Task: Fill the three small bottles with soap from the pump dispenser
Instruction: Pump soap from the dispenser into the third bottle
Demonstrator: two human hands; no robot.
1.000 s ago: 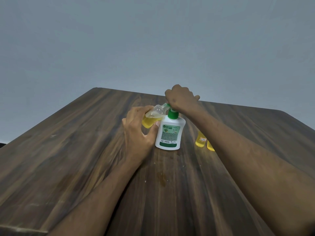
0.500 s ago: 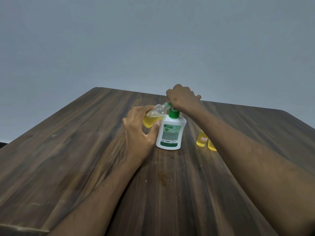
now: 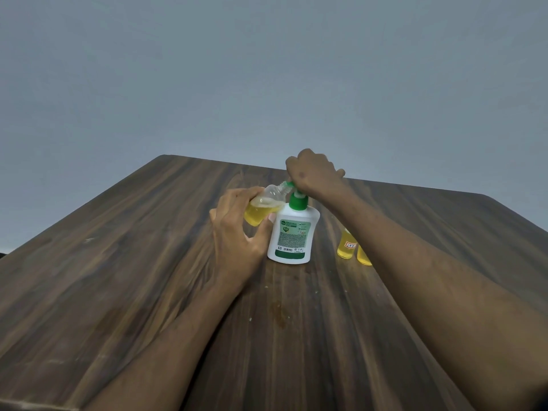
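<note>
A white pump dispenser (image 3: 292,237) with a green collar and label stands on the wooden table (image 3: 118,262). My right hand (image 3: 311,170) rests closed on top of its green pump head. My left hand (image 3: 237,232) holds a small clear bottle (image 3: 262,210) tilted, its neck against the pump spout; yellow soap fills its lower part. Two more small bottles with yellow soap, one labelled (image 3: 347,246) and one beside it (image 3: 363,255), stand to the right of the dispenser, partly hidden behind my right forearm.
A small stain (image 3: 278,314) marks the wood in front of the dispenser. The table's far edge runs just behind my right hand, with a plain grey wall beyond.
The pump head and my right hand have risen slightly. The tilted bottle stays at the spout in my left hand.
</note>
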